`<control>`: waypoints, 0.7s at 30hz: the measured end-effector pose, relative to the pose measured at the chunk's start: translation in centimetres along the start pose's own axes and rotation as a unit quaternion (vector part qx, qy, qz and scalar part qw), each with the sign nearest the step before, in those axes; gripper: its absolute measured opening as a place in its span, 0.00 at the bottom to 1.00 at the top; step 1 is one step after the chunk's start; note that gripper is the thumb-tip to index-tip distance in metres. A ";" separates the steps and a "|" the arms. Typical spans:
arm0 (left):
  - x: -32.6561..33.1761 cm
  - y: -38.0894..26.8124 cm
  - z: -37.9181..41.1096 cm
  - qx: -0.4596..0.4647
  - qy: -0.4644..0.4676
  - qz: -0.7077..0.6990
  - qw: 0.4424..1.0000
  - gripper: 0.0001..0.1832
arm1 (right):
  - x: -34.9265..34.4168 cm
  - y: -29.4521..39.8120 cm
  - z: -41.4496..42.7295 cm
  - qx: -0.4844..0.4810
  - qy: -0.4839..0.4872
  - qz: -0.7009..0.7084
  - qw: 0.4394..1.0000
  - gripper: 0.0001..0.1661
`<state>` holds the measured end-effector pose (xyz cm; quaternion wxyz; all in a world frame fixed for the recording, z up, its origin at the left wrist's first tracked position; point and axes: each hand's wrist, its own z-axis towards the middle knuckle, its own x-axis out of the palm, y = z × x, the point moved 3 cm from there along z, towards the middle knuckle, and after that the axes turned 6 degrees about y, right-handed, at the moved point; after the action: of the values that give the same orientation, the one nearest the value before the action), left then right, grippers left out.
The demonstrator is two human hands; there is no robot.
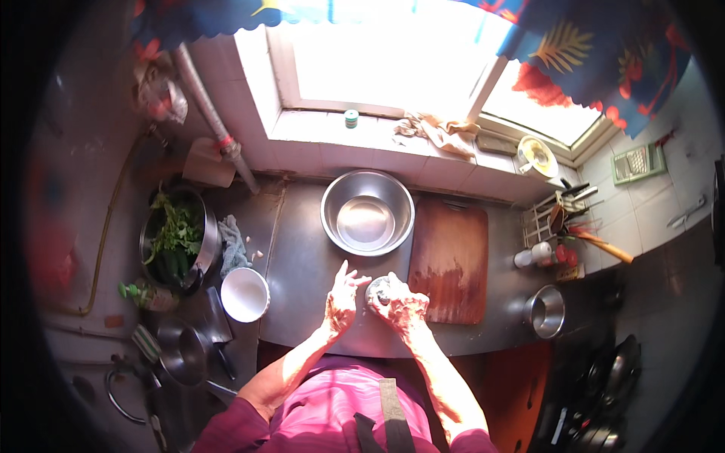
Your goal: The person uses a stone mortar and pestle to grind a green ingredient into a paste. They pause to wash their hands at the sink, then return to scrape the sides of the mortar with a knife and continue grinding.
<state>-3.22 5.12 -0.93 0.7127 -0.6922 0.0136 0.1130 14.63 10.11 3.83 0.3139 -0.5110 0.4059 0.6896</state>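
My right hand [403, 303] grips a small round dark object [379, 290] with a pale rim, perhaps a jar or bowl; its kind cannot be told. Beside it on the left, my left hand [341, 300] is raised over the metal counter [294, 283] with its fingers apart and nothing in it. Just beyond both hands stands a wide stainless steel basin [330, 218], its inside shiny, perhaps with water in it. A wet-looking wooden cutting board [453, 255] lies to the right of the basin, close to my right hand.
At left are a pot of leafy greens [210, 232], a grey-blue cloth [232, 243], a white bowl [244, 294], a cleaver [218, 314] and a green-capped bottle [150, 297]. At right stand seasoning jars [542, 252], a utensil rack [538, 226] and a metal bowl [558, 311]. A window sill [328, 127] runs behind.
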 end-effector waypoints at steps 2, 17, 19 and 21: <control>-0.4 0.3 -0.7 -0.011 0.001 0.027 1.000 0.34 | -0.3 -0.2 -0.1 0.003 0.000 0.002 1.000 0.24; 0.3 -0.1 -3.5 0.100 -0.013 0.198 0.975 0.35 | -5.5 0.4 -0.4 0.014 -0.078 0.027 0.996 0.24; 0.1 0.2 -3.4 0.072 -0.019 0.122 0.990 0.36 | -5.5 0.8 -0.2 0.022 -0.066 0.015 0.997 0.24; -0.5 0.2 -4.0 0.061 -0.043 0.142 0.987 0.38 | -3.8 2.6 0.9 0.012 -0.020 -0.004 1.000 0.25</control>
<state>-3.17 1.09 -1.25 0.7303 -0.6328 0.0882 0.2416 13.12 9.64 8.25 0.3307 -0.4947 0.4059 0.6936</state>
